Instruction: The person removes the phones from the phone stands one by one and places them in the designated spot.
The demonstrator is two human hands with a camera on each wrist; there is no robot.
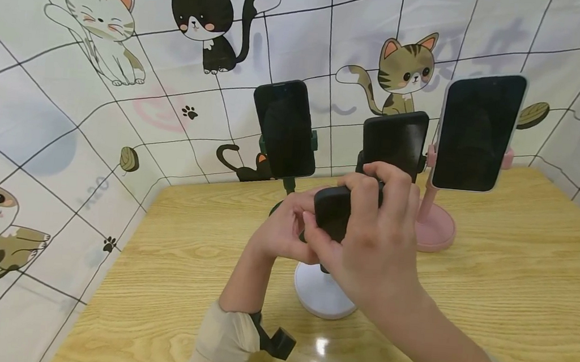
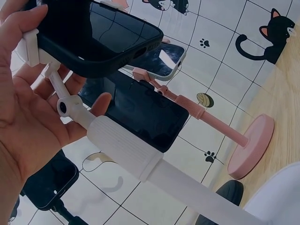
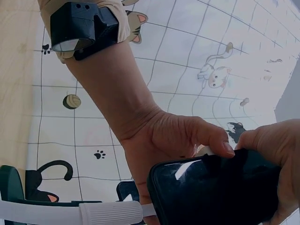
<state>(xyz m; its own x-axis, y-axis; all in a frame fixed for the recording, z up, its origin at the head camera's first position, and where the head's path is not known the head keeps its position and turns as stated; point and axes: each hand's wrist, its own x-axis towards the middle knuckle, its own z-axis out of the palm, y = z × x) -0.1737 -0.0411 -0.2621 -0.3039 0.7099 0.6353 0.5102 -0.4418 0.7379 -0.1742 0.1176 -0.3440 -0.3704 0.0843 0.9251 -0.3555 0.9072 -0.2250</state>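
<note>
A phone in a black case [image 1: 332, 211] is held by both hands at the top of a white stand [image 1: 324, 291]. My right hand [image 1: 384, 245] grips the phone with thumb and fingers on its edges. To its left, my left hand [image 1: 286, 229] is at the phone's other side. In the left wrist view, the left hand [image 2: 30, 112] has a thumb or finger at the white clamp beside the phone [image 2: 101, 42], its other fingers behind the stand's joint [image 2: 69, 106]. The right wrist view shows the left thumb against the clamp [image 3: 205, 151], close to the right hand [image 3: 281, 145].
Behind the hands, phones stand upright on a dark green stand [image 1: 288, 129], a black one [image 1: 394, 138] and a pink one [image 1: 479, 133]. The wooden table [image 1: 171, 262] ends at a cat-print wall covering [image 1: 301, 40]. The pink base [image 1: 434, 232] is right of the white one.
</note>
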